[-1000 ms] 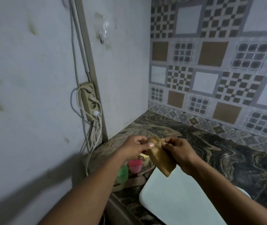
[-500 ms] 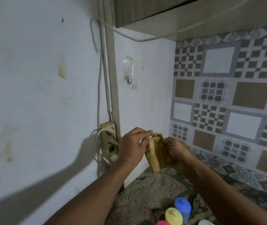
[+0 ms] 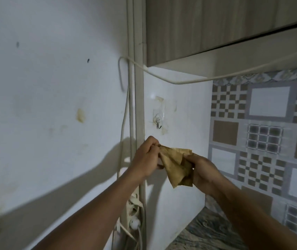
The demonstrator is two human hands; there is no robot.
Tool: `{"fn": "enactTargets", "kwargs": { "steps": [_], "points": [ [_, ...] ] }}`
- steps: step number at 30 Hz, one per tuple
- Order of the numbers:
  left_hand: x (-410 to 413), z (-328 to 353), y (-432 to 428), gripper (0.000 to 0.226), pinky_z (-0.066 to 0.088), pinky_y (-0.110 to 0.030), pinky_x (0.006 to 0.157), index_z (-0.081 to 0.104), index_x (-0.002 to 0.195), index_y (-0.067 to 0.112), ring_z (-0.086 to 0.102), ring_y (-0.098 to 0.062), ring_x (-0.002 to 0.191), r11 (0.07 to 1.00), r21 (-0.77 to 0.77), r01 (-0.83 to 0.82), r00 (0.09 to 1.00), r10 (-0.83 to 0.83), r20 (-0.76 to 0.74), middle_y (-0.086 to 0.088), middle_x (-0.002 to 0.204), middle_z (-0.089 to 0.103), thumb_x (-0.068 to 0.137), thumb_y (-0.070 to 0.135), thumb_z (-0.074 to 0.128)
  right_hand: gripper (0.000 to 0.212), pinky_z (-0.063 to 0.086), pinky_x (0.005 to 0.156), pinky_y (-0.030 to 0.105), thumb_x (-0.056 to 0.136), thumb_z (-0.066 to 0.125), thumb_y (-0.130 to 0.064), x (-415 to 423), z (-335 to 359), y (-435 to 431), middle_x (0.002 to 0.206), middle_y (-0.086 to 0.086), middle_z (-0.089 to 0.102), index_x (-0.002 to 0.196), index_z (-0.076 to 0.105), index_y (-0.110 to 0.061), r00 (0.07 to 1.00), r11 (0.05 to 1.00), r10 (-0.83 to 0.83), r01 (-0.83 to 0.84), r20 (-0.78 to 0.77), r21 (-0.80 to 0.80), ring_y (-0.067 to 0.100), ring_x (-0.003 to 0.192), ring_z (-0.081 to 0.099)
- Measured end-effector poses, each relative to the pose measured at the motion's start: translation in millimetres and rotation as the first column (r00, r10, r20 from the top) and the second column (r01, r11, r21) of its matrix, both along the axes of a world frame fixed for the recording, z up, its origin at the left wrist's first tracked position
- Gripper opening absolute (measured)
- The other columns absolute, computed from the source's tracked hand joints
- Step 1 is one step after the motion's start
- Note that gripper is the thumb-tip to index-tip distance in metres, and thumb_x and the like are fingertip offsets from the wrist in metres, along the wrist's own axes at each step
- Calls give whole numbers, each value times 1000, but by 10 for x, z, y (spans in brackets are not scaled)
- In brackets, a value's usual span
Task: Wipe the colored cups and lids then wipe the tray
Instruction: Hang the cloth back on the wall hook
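Observation:
A tan cloth (image 3: 175,165) hangs between both hands, raised in front of the white wall. My left hand (image 3: 146,156) pinches its upper left corner. My right hand (image 3: 201,167) grips its right side, with the rest of the cloth drooping below. A small metal hook (image 3: 158,123) on a clear adhesive pad sits on the wall just above the cloth. The cups, lids and tray are out of view.
A wooden cabinet (image 3: 216,26) hangs overhead with a white cable (image 3: 180,80) strung beneath it. A power strip (image 3: 134,212) with a plug is fixed low on the wall beside a vertical conduit. Patterned tiles (image 3: 263,141) cover the right wall. A strip of marbled counter (image 3: 209,233) shows at bottom right.
My view has tilted upward, so the cups, lids and tray dropped out of sight. Both hands lifted the cloth toward the wall hook and spread it wider.

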State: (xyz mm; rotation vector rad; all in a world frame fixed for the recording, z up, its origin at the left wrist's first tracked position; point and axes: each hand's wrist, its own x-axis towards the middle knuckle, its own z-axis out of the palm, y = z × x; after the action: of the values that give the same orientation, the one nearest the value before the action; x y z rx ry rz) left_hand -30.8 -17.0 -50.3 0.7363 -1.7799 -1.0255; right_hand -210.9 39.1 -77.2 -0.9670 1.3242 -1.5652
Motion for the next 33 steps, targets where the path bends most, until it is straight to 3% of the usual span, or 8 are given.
{"fn": "enactTargets", "kwargs": {
  "steps": [5, 8, 12, 17, 20, 27, 30, 33],
  "points": [
    [38, 357, -16, 40, 59, -41, 60, 54, 71, 16, 68, -19, 58, 967, 231, 109, 993, -96, -65, -1, 65, 61, 99, 43, 50, 19, 59, 74, 39, 102, 54, -22, -108, 452, -153, 104, 12, 75, 109, 70, -15, 961, 981, -117, 73, -250, -181, 28, 95, 72],
    [9, 368, -154, 33, 56, -31, 56, 53, 76, 15, 68, -18, 67, 999, 47, -23, 997, 19, 69, -3, 72, 62, 83, 30, 81, 13, 59, 71, 39, 100, 55, -16, -67, 687, -233, 99, 13, 73, 107, 64, -23, 938, 956, -138, 42, -318, -291, 27, 85, 71],
    [4, 423, -296, 24, 43, -9, 56, 57, 75, 20, 58, 4, 59, 909, -336, -247, 961, 275, 35, 12, 68, 62, 86, 5, 72, 32, 51, 60, 27, 99, 43, 0, -23, 894, -361, 93, 0, 61, 109, 54, -29, 802, 900, -262, 2, -536, -436, 16, 76, 59],
    [86, 572, -341, 12, 52, -30, 71, 71, 91, 17, 63, -18, 72, 622, -710, -331, 842, 534, 76, 0, 79, 68, 89, 8, 63, 38, 52, 88, 35, 84, 43, -1, 93, 965, -624, 97, -5, 70, 87, 67, -31, 566, 873, -392, -22, -725, -488, 18, 93, 64],
    [40, 535, -347, 17, 55, -41, 80, 71, 105, 13, 66, -27, 86, 559, -783, -272, 724, 655, 216, -7, 96, 69, 91, 13, 60, 34, 48, 91, 34, 92, 46, 0, 119, 825, -778, 103, 3, 68, 102, 73, -18, 492, 899, -385, 9, -781, -437, 21, 97, 61],
    [-23, 275, -247, 24, 58, -41, 77, 74, 109, 15, 69, -29, 87, 669, -667, -328, 756, 609, 239, -9, 95, 74, 95, 23, 55, 30, 52, 58, 20, 96, 47, 2, 267, 437, -660, 86, 2, 72, 106, 72, -11, 907, 929, -173, 20, -385, -369, 14, 72, 67],
    [-43, 154, -123, 25, 57, -38, 75, 73, 113, 19, 69, -27, 83, 733, -603, -315, 809, 539, 233, -7, 91, 75, 93, 18, 57, 46, 40, 49, 24, 88, 40, 5, 299, 389, -490, 71, 4, 67, 108, 73, -21, 959, 980, -56, -1, -279, -199, 11, 51, 51],
    [-45, -6, -3, 25, 58, -39, 78, 70, 115, 21, 69, -25, 86, 767, -550, -331, 825, 518, 225, -4, 96, 74, 93, 21, 59, 40, 40, 53, 28, 87, 45, 2, 264, 253, -336, 74, 3, 65, 104, 73, -19, 946, 998, -37, 18, -322, -61, 15, 59, 50]
  ]
}}
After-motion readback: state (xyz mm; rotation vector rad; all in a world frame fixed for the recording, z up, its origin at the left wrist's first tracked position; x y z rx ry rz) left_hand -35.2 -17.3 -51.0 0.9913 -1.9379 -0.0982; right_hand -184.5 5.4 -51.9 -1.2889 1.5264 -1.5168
